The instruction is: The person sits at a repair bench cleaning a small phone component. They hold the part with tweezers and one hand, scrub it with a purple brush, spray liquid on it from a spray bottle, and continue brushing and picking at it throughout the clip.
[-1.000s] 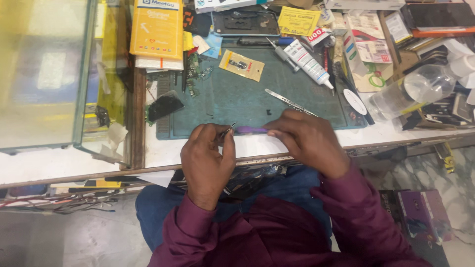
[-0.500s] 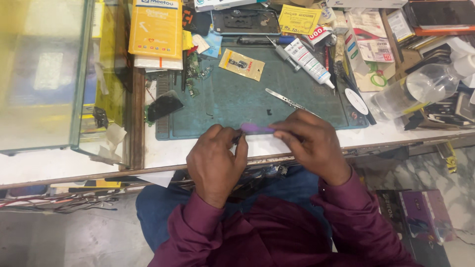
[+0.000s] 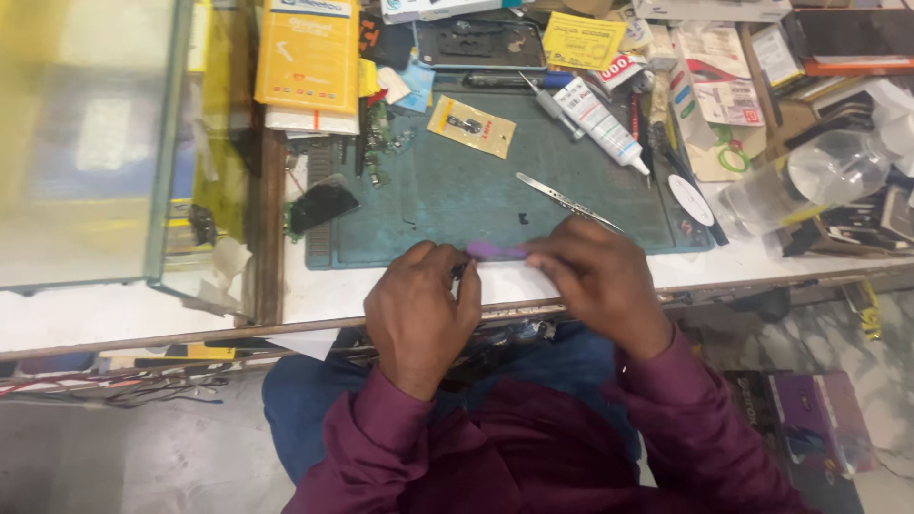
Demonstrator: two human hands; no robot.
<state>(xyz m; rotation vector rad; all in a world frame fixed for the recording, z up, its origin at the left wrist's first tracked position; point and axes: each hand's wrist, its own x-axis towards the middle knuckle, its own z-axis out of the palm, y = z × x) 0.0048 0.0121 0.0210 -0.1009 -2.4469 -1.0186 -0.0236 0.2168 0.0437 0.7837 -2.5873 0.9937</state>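
Purple strip (image 3: 495,250): light, thin, probably bendy; you pinch its ends.
Left hand (image 3: 419,309): fingers closed on strip.
Right hand (image 3: 595,276): fingers closed on strip, tabletop's near edge.

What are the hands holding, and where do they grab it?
A small purple tool, pinched between both hands: the left hand at its left end, the right hand at its right end.

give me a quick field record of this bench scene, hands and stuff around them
left hand: at the mat's near edge, fingertips meeting the purple tool
right hand: pinching the purple tool
surface: teal work mat on a white bench
on mat: tweezers, white tube, small yellow packet
right of mat: clear plastic bottle lying on its side
left: glass case
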